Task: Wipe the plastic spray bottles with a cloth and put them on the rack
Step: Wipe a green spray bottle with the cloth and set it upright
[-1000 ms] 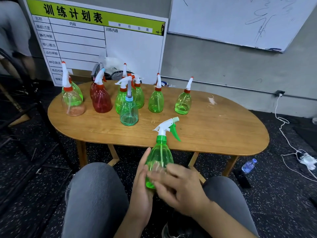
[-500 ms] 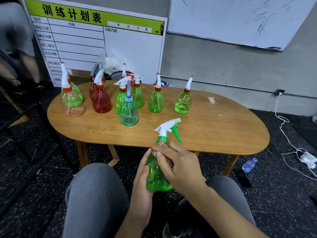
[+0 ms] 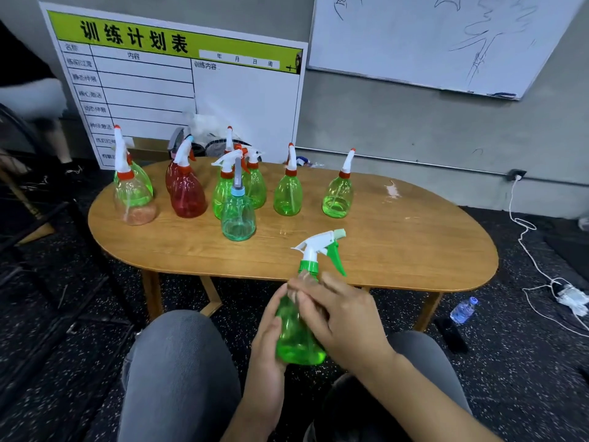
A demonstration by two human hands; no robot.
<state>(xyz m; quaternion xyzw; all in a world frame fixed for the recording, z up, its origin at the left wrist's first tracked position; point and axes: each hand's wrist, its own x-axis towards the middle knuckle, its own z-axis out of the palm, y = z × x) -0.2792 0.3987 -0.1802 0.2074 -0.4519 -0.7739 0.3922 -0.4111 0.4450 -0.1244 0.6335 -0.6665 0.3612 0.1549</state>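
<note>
The translucent green plastic spray bottle with a white head and green trigger (image 3: 298, 327) is held upright above the person's lap, in front of the near edge of the oval wooden table (image 3: 414, 244) and between the two grey-trousered knees. The left hand (image 3: 271, 342) cups the bottle's lower body from the left, fingers curled round it; much of that hand lies behind the bottle. The right hand (image 3: 344, 314) lies across the bottle's shoulder and neck, fingers wrapped over the plastic and hiding the upper body. Whether a cloth sits under those fingers cannot be told. On the table stand more bottles: a pale teal clear one with a blue collar (image 3: 238, 215) nearest, a red translucent one (image 3: 186, 196) with a second red one half hidden behind it, a clear bottle with an orange collar (image 3: 134, 199) in front of a green one at the left, and several green bottles with orange collars (image 3: 338, 196) towards the back, some overlapping so their count is uncertain. Behind the table leans a white planning board with a green header (image 3: 178, 81), its lower part hidden by the bottles and a blurred bundle. A whiteboard (image 3: 430, 39), cut off at the top, hangs on the wall. On the dark speckled floor at the right lie a small clear water bottle (image 3: 463, 310) and a white cable (image 3: 535, 266).
</note>
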